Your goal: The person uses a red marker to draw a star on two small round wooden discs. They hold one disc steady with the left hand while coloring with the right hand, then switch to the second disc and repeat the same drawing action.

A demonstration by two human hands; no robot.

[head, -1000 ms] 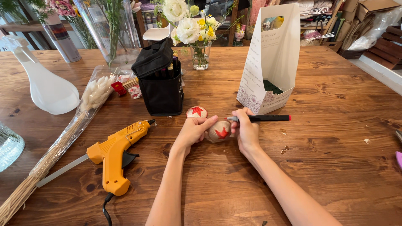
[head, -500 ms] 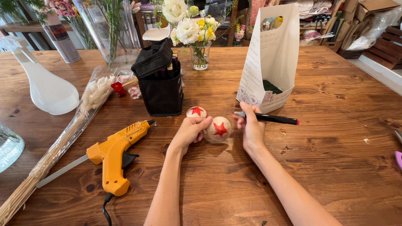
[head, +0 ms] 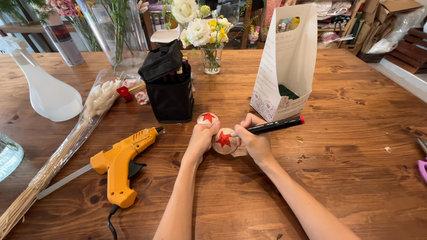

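Midway through the decorating, the left hand [head: 202, 138] is steadying a round ornament [head: 223, 141] on the worktop [head: 356, 155] while the right hand [head: 253, 140], gripping a black marker [head: 275, 126], is colouring its red star; just beyond the left hand's fingers, a second starred ornament [head: 207, 118] is sitting apparently finished.

Wood table [head: 356, 146]: glue gun [head: 119, 161] left of hands, marker case [head: 169, 89] and paper bag [head: 284, 66] beyond them, vase [head: 211, 58] farther back, dried stems [head: 66, 146] far left.
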